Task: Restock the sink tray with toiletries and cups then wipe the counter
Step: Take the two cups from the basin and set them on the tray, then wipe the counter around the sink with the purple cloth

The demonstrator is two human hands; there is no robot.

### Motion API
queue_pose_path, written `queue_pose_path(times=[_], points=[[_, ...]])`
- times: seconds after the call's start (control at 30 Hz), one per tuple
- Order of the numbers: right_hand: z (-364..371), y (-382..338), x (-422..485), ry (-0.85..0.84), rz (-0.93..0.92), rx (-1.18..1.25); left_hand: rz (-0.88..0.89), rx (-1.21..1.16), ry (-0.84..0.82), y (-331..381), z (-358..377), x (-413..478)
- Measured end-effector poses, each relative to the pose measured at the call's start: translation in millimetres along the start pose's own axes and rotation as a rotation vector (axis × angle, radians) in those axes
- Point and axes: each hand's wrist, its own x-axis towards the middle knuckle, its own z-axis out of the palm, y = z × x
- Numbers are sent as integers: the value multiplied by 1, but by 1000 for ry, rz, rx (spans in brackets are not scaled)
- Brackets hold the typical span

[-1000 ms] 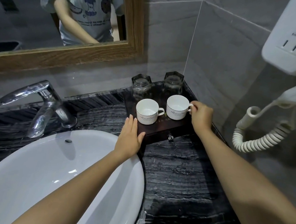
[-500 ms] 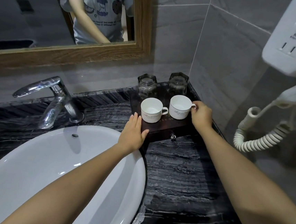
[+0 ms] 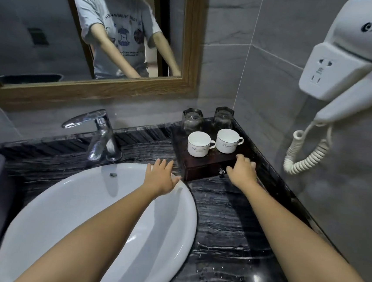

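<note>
**Tray stocked with cups, drawer next**

Tray (image 3: 207,165) sits in far right corner of counter (image 3: 222,224), against wall. Holds two white cups (image 3: 199,144) side by side at near edge, handles pointing right; two clear glasses (image 3: 192,121) behind them, upside down by the look of it. No toiletries visible on top.

Step in hand, judged: cups placed, toiletries pending. Right hand (image 3: 242,172) at tray's near right front, fingers loosely spread, gripping nothing; thumb just beside small drawer knob (image 3: 221,171), contact unclear. Left hand (image 3: 161,178) open and flat, hovering over far rim of sink basin (image 3: 95,223), just left of tray's near corner, apart from it, holding nothing.

Next move likely calls for pinching knob and pulling drawer toward near side, steadily so cups stay put; left hand free to brace tray. Then toiletries, none in view, and wiping; water droplets visible on near counter. No cloth in sight.

Faucet (image 3: 97,130) left of tray, well apart.
</note>
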Motion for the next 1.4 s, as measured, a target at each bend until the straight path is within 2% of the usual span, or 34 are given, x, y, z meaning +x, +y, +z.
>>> queue_pose_path(times=[0.2, 0.37, 0.47, 0.63, 0.93, 1.03, 1.13, 1.27, 1.4], points=[[5, -41, -79, -350, 16, -206, 66, 13, -151, -42, -13, -68], [7, -94, -151, -594, -160, -305, 119, -105, -262, -85, -23, -135], [9, -129, -190, -692, -233, -406, 93, -158, -312, -112, -27, -173], [29, -187, -235, -887, -305, -396, -4, -262, -491, -158, -38, -229], [87, -302, -315, -1084, -678, -525, -239, -528, -408, -255, -45, -363], [110, -326, -350, -1145, -810, -508, -279, -440, -376, -281, -35, -408], [134, -340, -385, -1154, -943, -508, -368, -358, -337, -307, -14, -446], [169, -341, -424, -924, -1186, -547, -498, -342, -225, -326, 21, -478], [209, -313, -444, -766, -1199, -535, -517, -393, -43, -321, 55, -482]])
